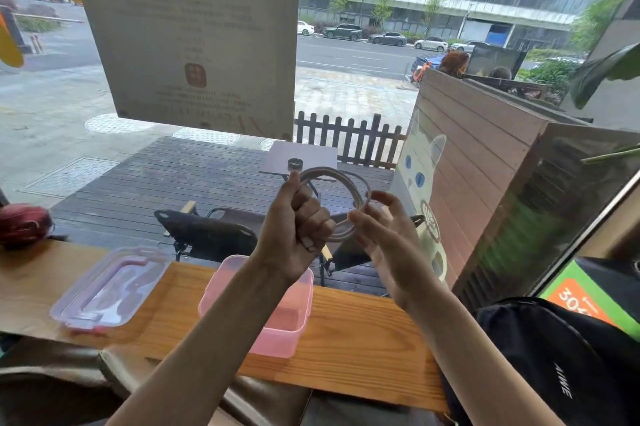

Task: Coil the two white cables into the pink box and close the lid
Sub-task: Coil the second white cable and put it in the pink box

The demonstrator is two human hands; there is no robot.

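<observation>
A white cable (341, 179) is wound into a loop, held up in the air above the counter. My left hand (298, 228) grips the loop's left side in a fist, and a plug end pokes out below the fingers. My right hand (384, 231) curls round the loop's right side, thumb and fingers on the strands. Below my hands the pink box (294, 318) stands open on the wooden counter (363, 339), partly hidden by my left forearm. Its clear lid (107, 287) lies upside down to the left. I cannot tell whether one or both cables are in the loop.
A black backpack (554, 363) sits at the counter's right end, with a green and orange package (588, 297) behind it. A dark red object (22, 223) rests at the far left. A window with a paper notice (194, 34) stands right behind the counter.
</observation>
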